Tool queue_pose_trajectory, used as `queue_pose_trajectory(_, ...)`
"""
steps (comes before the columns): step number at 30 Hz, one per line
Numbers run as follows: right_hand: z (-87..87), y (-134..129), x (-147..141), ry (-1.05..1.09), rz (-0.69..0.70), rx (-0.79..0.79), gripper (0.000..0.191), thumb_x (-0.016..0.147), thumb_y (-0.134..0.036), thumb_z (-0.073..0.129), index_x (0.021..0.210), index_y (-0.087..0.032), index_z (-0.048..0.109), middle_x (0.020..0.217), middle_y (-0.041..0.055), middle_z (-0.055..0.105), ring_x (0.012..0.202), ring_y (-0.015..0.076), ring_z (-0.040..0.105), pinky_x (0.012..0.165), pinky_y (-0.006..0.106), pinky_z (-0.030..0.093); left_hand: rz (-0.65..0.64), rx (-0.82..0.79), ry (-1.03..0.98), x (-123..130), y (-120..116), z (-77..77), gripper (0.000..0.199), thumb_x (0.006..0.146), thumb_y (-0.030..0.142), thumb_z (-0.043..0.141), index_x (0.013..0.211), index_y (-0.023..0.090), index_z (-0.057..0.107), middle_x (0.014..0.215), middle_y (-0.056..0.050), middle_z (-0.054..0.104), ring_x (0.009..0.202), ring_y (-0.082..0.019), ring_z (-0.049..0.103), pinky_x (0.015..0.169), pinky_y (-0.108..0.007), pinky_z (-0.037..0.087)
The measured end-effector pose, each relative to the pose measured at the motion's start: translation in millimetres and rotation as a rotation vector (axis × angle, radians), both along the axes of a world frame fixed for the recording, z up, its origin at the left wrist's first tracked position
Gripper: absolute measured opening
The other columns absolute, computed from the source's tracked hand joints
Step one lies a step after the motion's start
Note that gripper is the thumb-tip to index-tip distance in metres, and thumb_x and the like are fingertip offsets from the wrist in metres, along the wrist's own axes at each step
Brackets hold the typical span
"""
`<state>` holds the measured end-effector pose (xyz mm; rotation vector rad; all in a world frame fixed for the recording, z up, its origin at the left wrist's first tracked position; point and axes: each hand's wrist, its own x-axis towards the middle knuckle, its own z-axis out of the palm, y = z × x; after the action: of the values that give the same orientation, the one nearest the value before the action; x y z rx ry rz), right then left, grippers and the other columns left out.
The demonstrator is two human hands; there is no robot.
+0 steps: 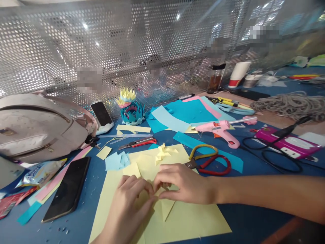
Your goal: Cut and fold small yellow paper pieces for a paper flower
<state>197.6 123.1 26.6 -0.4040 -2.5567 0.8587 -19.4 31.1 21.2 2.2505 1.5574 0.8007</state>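
A small folded piece of yellow paper (166,207) is pinched between my two hands, its pointed end showing below my right fingers. My left hand (130,200) grips it from the left with thumb and forefinger. From the right, my right hand (181,184) holds it with curled fingers, and the fingertips of both hands nearly meet. Beneath them lies a large yellow sheet (200,223). Several small folded yellow pieces (165,152) rest at the sheet's far edge. Beside its far left corner sits a stack of light-blue paper squares (117,161).
Red-and-yellow-handled scissors (213,166) lie right of my right hand, with a pink glue gun (220,130) behind. A cutter with red handle (139,143) lies beyond the sheet. A black phone (67,189) and backpack (38,125) are left. A blue-and-yellow paper model (130,112) stands behind.
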Motion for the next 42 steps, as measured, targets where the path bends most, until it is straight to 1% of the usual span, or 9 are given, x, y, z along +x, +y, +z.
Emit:
queue_pose_trajectory(4, 2.9, -1, 0, -0.023, -0.046, -0.041, 0.014, 0.088, -0.023, 0.076, 0.1, -0.021, 0.068, 0.085, -0.0008, 0.061, 0.072, 0.0122, 0.057, 0.065, 0.022, 0.041, 0.044, -0.047, -0.018, 3, 2, -0.7, 0.007, 0.087, 0.024, 0.072, 0.082, 0.024, 0.067, 0.075, 0.002, 0.068, 0.069, -0.019, 0.059, 0.067, -0.03, 0.048)
queue_pose_trajectory(8, 4.8, 1, 0, -0.038, -0.093, -0.066, 0.021, 0.081, -0.024, 0.082, 0.098, -0.021, 0.07, 0.085, -0.0011, 0.065, 0.067, 0.0114, 0.058, 0.061, 0.021, 0.042, 0.077, -0.069, -0.059, 7, -2, 0.9, 0.007, 0.086, 0.017, 0.066, 0.084, 0.024, 0.068, 0.073, 0.001, 0.07, 0.071, -0.019, 0.064, 0.064, -0.027, 0.052)
queue_pose_trajectory(11, 4.4, 1, 0, -0.018, -0.12, -0.054, 0.016, 0.083, -0.022, 0.08, 0.096, -0.022, 0.071, 0.084, -0.0009, 0.066, 0.068, 0.0117, 0.059, 0.061, 0.022, 0.043, 0.076, -0.079, -0.065, 9, -4, 2.0, 0.007, 0.086, 0.018, 0.067, 0.089, 0.025, 0.068, 0.071, 0.002, 0.069, 0.072, -0.019, 0.065, 0.063, -0.027, 0.053)
queue_pose_trajectory(15, 0.7, 2, 0, 0.028, -0.102, -0.021, 0.005, 0.087, -0.019, 0.076, 0.089, -0.02, 0.072, 0.083, 0.0003, 0.067, 0.072, 0.0126, 0.061, 0.063, 0.023, 0.043, 0.056, -0.085, -0.019, 9, -4, 2.5, 0.01, 0.086, 0.016, 0.063, 0.09, 0.025, 0.066, 0.072, 0.002, 0.068, 0.07, -0.02, 0.062, 0.066, -0.03, 0.049)
queue_pose_trajectory(19, -3.6, 3, 0, 0.054, -0.058, 0.075, 0.004, 0.089, -0.019, 0.075, 0.087, -0.02, 0.071, 0.079, -0.0004, 0.068, 0.08, 0.0157, 0.06, 0.066, 0.025, 0.042, -0.007, -0.083, 0.031, 6, -1, 3.1, 0.013, 0.085, 0.012, 0.061, 0.088, 0.024, 0.063, 0.077, 0.003, 0.069, 0.071, -0.019, 0.063, 0.073, -0.034, 0.045)
queue_pose_trajectory(27, -4.6, 4, 0, 0.05, -0.006, 0.202, 0.009, 0.096, -0.022, 0.065, 0.089, -0.019, 0.07, 0.076, 0.0004, 0.067, 0.08, 0.0165, 0.054, 0.069, 0.027, 0.041, -0.054, -0.042, 0.086, 4, 1, 3.4, 0.017, 0.086, 0.008, 0.059, 0.091, 0.024, 0.06, 0.079, 0.004, 0.068, 0.073, -0.018, 0.063, 0.074, -0.033, 0.043)
queue_pose_trajectory(33, -2.1, 3, 1, 0.06, -0.025, 0.162, 0.004, 0.092, -0.016, 0.069, 0.094, -0.019, 0.068, 0.079, -0.0017, 0.069, 0.079, 0.0154, 0.055, 0.066, 0.026, 0.039, -0.082, 0.012, 0.11, 0, 2, -1.1, 0.013, 0.089, 0.012, 0.06, 0.093, 0.024, 0.057, 0.078, 0.005, 0.065, 0.07, -0.016, 0.061, 0.075, -0.033, 0.042)
queue_pose_trajectory(38, -0.5, 2, 3, 0.036, -0.049, 0.091, 0.017, 0.09, -0.014, 0.07, 0.105, -0.019, 0.065, 0.08, -0.002, 0.069, 0.084, 0.0163, 0.058, 0.069, 0.026, 0.041, -0.116, 0.186, 0.141, 0, -2, -4.2, 0.013, 0.095, 0.013, 0.056, 0.104, 0.023, 0.056, 0.092, 0.001, 0.067, 0.079, -0.017, 0.062, 0.087, -0.036, 0.04)
queue_pose_trajectory(42, -4.5, 3, 3, 0.059, -0.018, 0.142, 0.006, 0.094, -0.016, 0.066, 0.099, -0.019, 0.066, 0.08, -0.0014, 0.068, 0.083, 0.0162, 0.057, 0.069, 0.026, 0.041, -0.143, 0.391, 0.192, 4, -7, -3.1, 0.018, 0.099, 0.01, 0.053, 0.097, 0.024, 0.065, 0.104, -0.002, 0.069, 0.088, -0.018, 0.062, 0.094, -0.038, 0.037)
